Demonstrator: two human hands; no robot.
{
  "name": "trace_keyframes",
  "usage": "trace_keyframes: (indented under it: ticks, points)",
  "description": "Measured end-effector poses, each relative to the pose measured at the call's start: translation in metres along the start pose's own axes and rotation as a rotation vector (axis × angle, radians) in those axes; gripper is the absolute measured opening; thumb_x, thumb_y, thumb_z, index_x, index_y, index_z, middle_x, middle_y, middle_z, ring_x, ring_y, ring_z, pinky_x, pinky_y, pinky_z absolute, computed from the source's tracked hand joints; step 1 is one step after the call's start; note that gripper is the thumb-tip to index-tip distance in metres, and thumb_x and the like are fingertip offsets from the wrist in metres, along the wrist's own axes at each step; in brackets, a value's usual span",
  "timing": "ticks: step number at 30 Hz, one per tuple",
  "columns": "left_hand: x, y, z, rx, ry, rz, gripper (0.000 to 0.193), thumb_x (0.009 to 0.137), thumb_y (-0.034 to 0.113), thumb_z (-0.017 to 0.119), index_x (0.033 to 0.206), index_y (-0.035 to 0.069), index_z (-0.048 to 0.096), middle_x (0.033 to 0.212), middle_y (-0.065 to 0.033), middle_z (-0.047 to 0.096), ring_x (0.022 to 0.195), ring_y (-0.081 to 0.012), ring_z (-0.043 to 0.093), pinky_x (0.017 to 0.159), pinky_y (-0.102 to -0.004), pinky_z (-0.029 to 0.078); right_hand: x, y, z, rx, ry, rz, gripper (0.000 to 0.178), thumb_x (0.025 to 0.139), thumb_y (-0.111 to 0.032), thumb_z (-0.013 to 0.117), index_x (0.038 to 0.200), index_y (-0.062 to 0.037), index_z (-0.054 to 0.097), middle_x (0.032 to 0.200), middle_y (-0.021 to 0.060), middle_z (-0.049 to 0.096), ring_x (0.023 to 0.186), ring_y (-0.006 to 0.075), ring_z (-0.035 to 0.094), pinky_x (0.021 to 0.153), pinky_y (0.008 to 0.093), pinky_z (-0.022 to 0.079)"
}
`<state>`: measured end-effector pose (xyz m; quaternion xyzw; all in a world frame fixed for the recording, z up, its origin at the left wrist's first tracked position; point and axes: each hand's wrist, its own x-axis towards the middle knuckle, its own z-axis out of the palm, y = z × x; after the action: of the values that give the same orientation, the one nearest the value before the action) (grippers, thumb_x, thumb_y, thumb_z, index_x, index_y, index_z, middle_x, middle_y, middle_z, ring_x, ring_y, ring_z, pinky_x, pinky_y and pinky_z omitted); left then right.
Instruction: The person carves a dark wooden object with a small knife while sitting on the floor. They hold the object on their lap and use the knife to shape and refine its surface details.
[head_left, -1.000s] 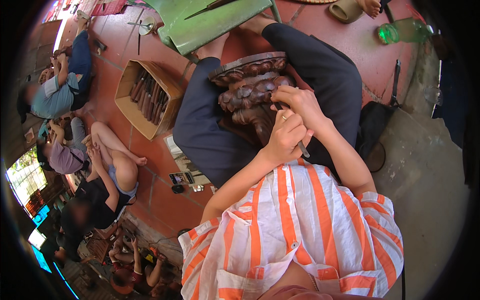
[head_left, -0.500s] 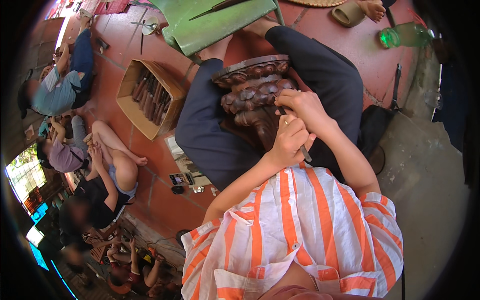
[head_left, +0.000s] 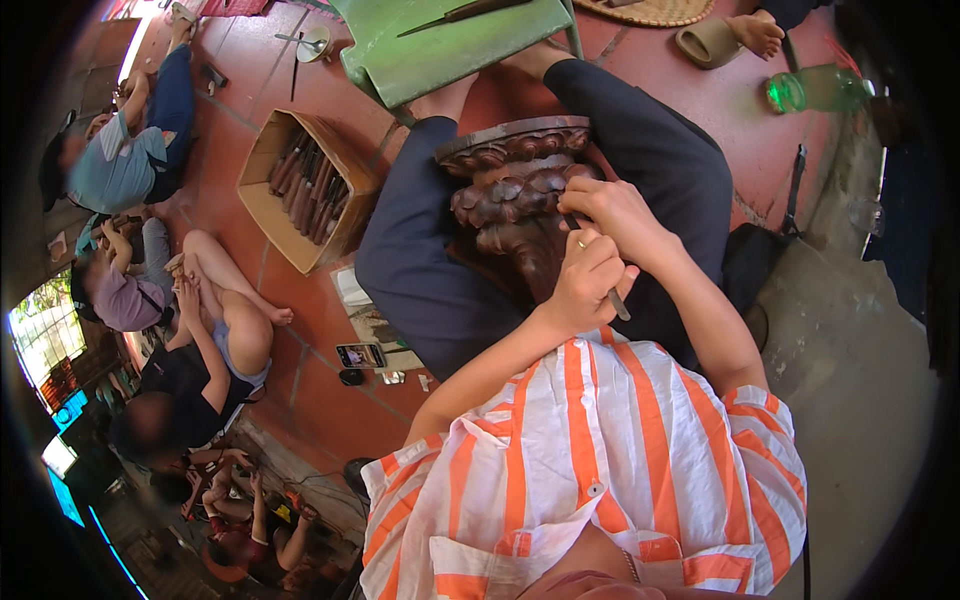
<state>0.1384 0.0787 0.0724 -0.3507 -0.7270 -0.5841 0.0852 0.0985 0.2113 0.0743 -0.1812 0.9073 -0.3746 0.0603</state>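
A dark brown carved wooden piece (head_left: 515,195) with scalloped ornament rests between my legs in dark blue trousers. My left hand (head_left: 588,282) is closed around a thin metal carving tool (head_left: 614,300) whose handle end sticks out below the fist. My right hand (head_left: 612,212) lies just above it on the carving, fingers curled over the tool's front part near the wood. The tool's tip is hidden under the hands. My orange and white striped shirt (head_left: 610,470) fills the lower part of the view.
A cardboard box of chisels (head_left: 305,185) stands on the red tiled floor to my left. A green stool (head_left: 450,45) with a tool on it is ahead. A phone (head_left: 360,355) lies on the floor. Several people sit at left. A green bottle (head_left: 800,90) stands right.
Both hands have stayed together on the carving with only small shifts of the tool. The head view has tilted slightly.
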Motion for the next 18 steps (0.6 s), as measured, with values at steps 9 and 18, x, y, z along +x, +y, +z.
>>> trace_keyframes:
  ticks: [9, 18]
  points:
    - [0.003, 0.002, 0.003, -0.022, 0.048, -0.010, 0.026, 0.074, 0.004, 0.070, 0.063, 0.005, 0.047, 0.070, -0.0088, 0.041, 0.068, -0.0277, 0.041, 0.070, -0.0399, 0.034, 0.009, -0.001, -0.012, -0.041, -0.133, 0.000, 0.017, 0.071, -0.012, 0.067, 0.086, -0.0047, 0.068, 0.087, 0.0090, 0.063, 0.083, 0.0312, 0.065, 0.069, 0.0426, 0.051]
    - [0.005, 0.007, 0.005, -0.017, 0.018, -0.006, 0.023, 0.075, 0.005, 0.070, 0.065, 0.004, 0.049, 0.070, -0.0093, 0.041, 0.068, -0.0279, 0.041, 0.069, -0.0403, 0.033, -0.004, 0.000, -0.005, 0.018, 0.008, 0.007, 0.018, 0.075, -0.016, 0.071, 0.088, -0.0050, 0.065, 0.087, 0.0094, 0.061, 0.081, 0.0327, 0.063, 0.066, 0.0423, 0.050]
